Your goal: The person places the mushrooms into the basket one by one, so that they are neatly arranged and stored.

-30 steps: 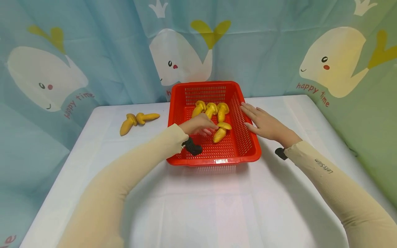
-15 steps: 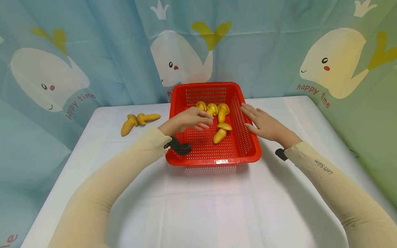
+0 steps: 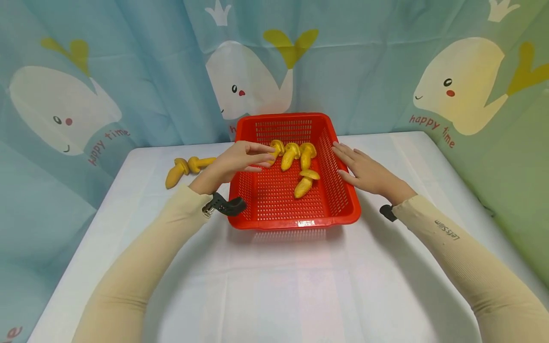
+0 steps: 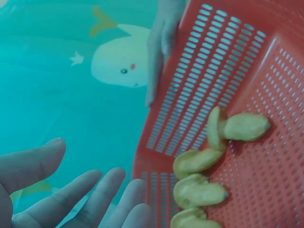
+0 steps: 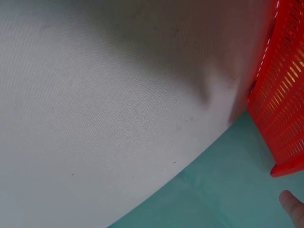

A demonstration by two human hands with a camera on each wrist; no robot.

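Note:
Over the left side of a red plastic basket (image 3: 296, 223) hovers my left hand (image 3: 236, 159), its fingers loosely extended and holding nothing. In the left wrist view the same hand (image 4: 90, 199) shows its spread fingers. My right hand (image 3: 364, 170) lies with straight fingers against the basket's right rim. Several yellow toy-like mushrooms lie in the basket: a row at the back, including one mushroom (image 3: 291, 156), and a single mushroom (image 3: 306, 184) nearer the front right. On the table left of the basket lie two more, a mushroom (image 3: 177, 173) and another mushroom (image 3: 199, 164), partly behind my left hand.
A white-covered table (image 3: 283, 286) carries everything. A pale blue curtain (image 3: 360, 71) with printed whales hangs directly behind the basket and along both sides.
My left hand has come up from the basket's middle and moved left to its left rim, uncovering the mushrooms inside. My right hand stays at the right rim.

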